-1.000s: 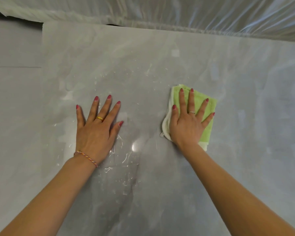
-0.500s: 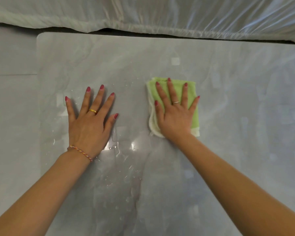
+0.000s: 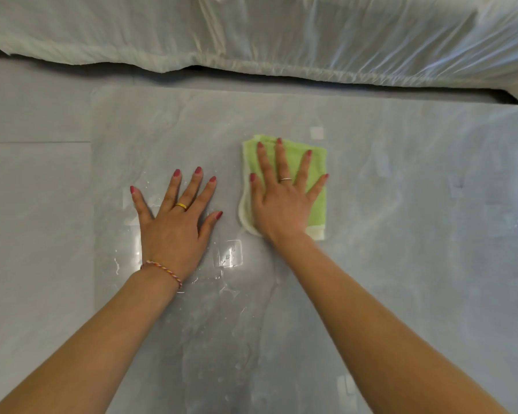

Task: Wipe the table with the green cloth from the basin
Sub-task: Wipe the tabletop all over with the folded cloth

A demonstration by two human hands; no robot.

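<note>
Green cloth (image 3: 313,177) slid left under flat, spread right hand (image 3: 281,201); left hand (image 3: 174,227) spread on wet surface (image 3: 416,234); plastic sheet (image 3: 281,34) beyond.

glossy grey table (image 3: 401,204), wet streaks near the middle; a folded green cloth (image 3: 316,171) lies flat on it.

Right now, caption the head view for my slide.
Right hand presses green cloth on wet table; left hand flat beside.
</note>
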